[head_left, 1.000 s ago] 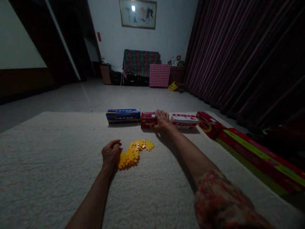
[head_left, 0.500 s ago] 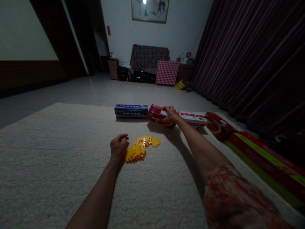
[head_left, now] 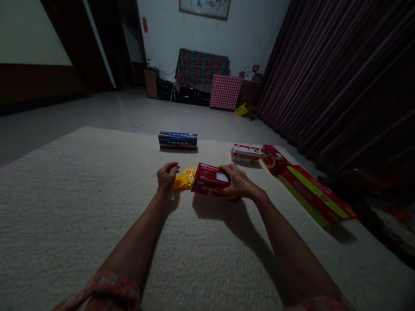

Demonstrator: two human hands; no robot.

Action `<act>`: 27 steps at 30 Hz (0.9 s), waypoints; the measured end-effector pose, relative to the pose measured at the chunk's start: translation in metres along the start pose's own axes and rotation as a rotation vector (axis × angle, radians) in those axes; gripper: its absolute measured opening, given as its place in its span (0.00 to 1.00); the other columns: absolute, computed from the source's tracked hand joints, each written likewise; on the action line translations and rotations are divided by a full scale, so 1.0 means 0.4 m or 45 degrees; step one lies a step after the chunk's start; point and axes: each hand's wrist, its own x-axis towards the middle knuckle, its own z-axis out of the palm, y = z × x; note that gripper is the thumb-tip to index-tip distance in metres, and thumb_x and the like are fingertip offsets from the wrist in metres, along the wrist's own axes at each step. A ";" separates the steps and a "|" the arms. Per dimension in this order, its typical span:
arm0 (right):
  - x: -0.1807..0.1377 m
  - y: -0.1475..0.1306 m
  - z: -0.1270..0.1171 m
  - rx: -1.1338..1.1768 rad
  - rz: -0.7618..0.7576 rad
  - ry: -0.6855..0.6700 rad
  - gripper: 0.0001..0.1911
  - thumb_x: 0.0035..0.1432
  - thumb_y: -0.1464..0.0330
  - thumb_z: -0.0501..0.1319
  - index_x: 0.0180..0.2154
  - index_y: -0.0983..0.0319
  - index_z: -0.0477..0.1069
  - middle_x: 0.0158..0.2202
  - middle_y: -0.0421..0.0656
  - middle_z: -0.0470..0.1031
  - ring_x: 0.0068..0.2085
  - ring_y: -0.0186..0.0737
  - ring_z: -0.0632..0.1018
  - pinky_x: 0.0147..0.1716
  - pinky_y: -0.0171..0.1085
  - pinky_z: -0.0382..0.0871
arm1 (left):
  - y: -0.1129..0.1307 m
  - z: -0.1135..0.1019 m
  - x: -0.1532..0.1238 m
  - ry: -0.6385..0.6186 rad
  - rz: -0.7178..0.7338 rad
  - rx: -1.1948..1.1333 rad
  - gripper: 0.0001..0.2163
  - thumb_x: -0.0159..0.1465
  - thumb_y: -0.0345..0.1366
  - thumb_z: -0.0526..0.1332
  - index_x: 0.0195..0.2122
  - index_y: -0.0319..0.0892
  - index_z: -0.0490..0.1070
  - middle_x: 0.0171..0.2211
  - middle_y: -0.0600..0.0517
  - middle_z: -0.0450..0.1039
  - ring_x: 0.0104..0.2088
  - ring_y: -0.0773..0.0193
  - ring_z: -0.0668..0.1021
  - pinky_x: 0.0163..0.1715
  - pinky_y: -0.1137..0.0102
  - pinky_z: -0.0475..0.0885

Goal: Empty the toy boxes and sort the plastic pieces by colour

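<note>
My right hand (head_left: 238, 179) grips a dark red box (head_left: 210, 177) from its right end, with the fingers over the top. The box seems held just above the beige mat, and its shadow falls below it. To the left, my left hand (head_left: 167, 176) is closed on a cluster of yellow notched plastic building pieces (head_left: 186, 179). The cluster lies between my left hand and the near end of the red box, which hides part of it.
Farther up the beige mat (head_left: 97, 207) are a blue box (head_left: 178, 141) and a white-and-red box (head_left: 246, 153). A second red box (head_left: 273, 159) and a long red-and-green box (head_left: 314, 194) line the right side. Dark curtains (head_left: 324, 77) hang beyond them.
My right hand has lifted the red box out of the row and brought it nearer, beside the yellow pieces. My left hand stays at the pieces, and the view has tilted down.
</note>
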 end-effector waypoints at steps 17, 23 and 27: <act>-0.167 -0.075 0.097 0.329 0.011 0.091 0.25 0.59 0.64 0.61 0.58 0.57 0.71 0.64 0.52 0.66 0.64 0.51 0.68 0.62 0.54 0.63 | 0.042 -0.094 -0.216 -0.956 0.389 0.269 0.26 0.56 0.54 0.68 0.52 0.46 0.77 0.66 0.42 0.63 0.66 0.43 0.66 0.66 0.45 0.60; -0.185 -0.021 0.105 0.422 0.096 0.023 0.33 0.55 0.65 0.63 0.63 0.62 0.67 0.70 0.55 0.57 0.70 0.54 0.61 0.66 0.54 0.58 | 0.034 -0.093 -0.218 -0.969 0.396 0.266 0.28 0.56 0.55 0.69 0.54 0.46 0.76 0.69 0.42 0.58 0.68 0.40 0.62 0.67 0.44 0.58; -0.194 -0.018 0.091 0.401 0.040 -0.086 0.38 0.55 0.64 0.64 0.66 0.61 0.62 0.72 0.55 0.53 0.72 0.54 0.57 0.67 0.56 0.56 | 0.032 -0.092 -0.220 -0.976 0.404 0.242 0.29 0.56 0.54 0.68 0.56 0.46 0.75 0.70 0.41 0.57 0.69 0.40 0.61 0.67 0.45 0.58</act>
